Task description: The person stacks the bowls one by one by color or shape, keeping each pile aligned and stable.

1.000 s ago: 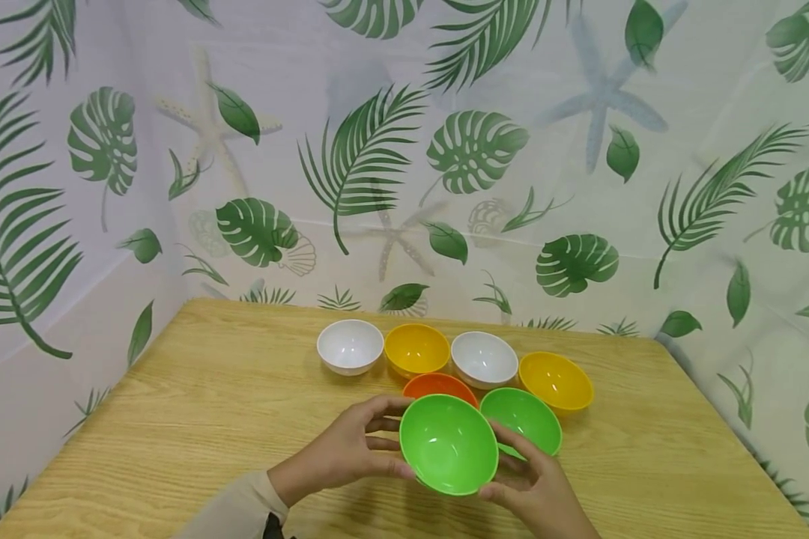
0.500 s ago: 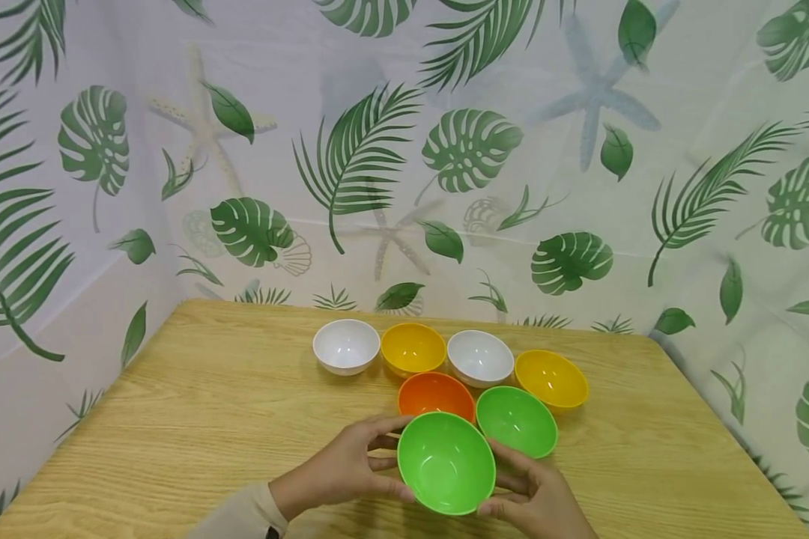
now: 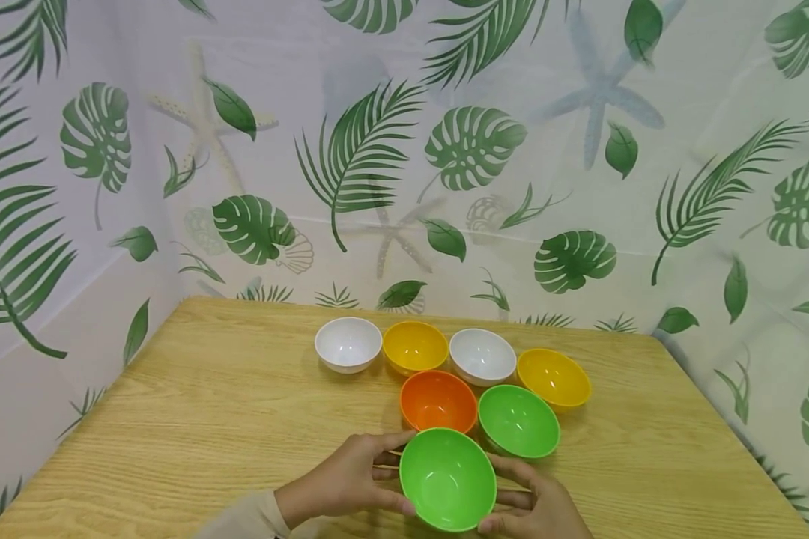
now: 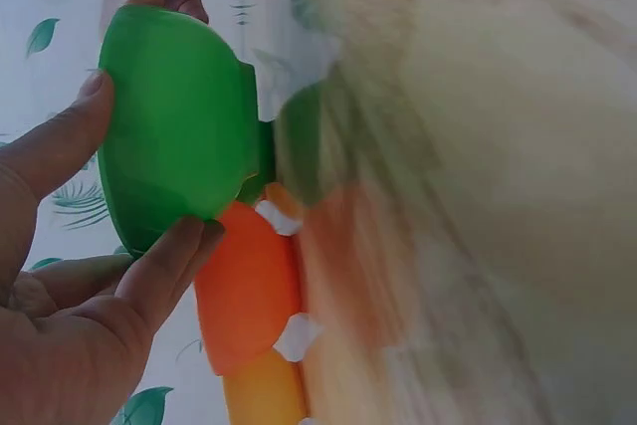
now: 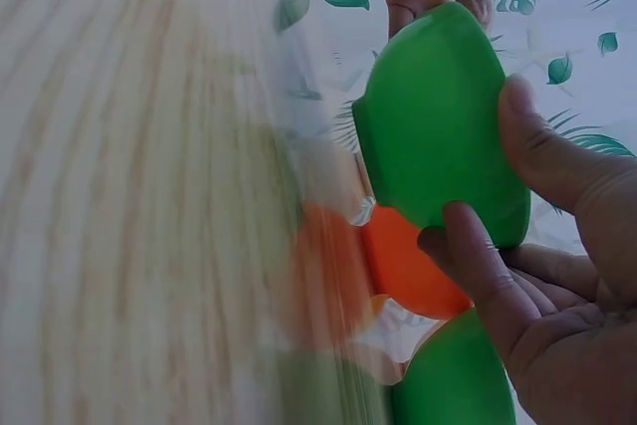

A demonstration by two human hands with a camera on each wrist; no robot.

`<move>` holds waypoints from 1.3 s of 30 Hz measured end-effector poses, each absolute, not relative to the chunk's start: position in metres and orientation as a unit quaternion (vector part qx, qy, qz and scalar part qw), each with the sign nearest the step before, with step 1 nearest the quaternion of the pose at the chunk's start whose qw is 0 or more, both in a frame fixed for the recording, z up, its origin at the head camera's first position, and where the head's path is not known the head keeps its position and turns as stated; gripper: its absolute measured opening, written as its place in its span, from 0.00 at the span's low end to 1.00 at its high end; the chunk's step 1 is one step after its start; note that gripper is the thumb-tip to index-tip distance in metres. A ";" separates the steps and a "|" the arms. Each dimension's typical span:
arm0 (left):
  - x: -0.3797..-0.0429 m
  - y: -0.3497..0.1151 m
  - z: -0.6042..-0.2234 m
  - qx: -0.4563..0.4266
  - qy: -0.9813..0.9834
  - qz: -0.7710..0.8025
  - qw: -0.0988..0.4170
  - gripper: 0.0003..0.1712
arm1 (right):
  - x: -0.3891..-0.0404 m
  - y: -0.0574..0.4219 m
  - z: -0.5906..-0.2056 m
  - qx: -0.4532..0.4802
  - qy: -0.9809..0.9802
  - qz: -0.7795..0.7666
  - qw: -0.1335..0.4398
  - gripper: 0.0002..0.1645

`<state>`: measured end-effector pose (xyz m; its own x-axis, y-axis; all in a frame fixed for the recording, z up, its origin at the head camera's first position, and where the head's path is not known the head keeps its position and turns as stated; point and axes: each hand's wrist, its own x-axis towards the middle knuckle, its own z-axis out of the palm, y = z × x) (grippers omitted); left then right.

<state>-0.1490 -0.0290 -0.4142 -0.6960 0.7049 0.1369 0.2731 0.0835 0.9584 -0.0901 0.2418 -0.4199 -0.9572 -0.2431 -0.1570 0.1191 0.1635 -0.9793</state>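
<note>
A bright green bowl (image 3: 448,479) is held between both hands just in front of the other bowls, its inside tipped toward the head camera. My left hand (image 3: 350,475) grips its left side, thumb at the near rim and fingers around the outer wall. On the opposite side my right hand (image 3: 535,498) pinches it the same way. Both wrist views show the bowl clear of the wooden table, with its foot facing the tabletop. Right behind it stands an orange bowl (image 3: 438,402), partly overlapped by the held rim. A second green bowl (image 3: 519,421) sits to the right of the orange one.
Along the back runs a row with a white bowl (image 3: 348,344), a yellow bowl (image 3: 415,348), another white bowl (image 3: 482,356) and another yellow bowl (image 3: 554,377). They stand on the wooden table (image 3: 209,404). A leaf-patterned cloth (image 3: 377,165) hangs behind and at the sides.
Both hands have brought the green bowl toward the near side of the table and lower in the head view. More of the orange bowl behind now shows.
</note>
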 end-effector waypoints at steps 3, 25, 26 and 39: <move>-0.149 -0.028 -0.418 0.348 0.722 0.570 0.179 0.48 | -0.091 0.243 -0.422 -0.046 0.750 -0.642 0.152 0.50; -0.144 -0.028 -0.427 0.339 0.720 0.569 0.209 0.48 | -0.092 0.243 -0.432 -0.077 0.756 -0.629 0.167 0.50; -0.145 -0.028 -0.427 0.340 0.723 0.563 0.210 0.48 | -0.092 0.243 -0.431 -0.080 0.757 -0.627 0.166 0.50; -0.144 -0.030 -0.423 0.326 0.735 0.549 0.228 0.48 | -0.091 0.244 -0.433 -0.092 0.756 -0.623 0.178 0.54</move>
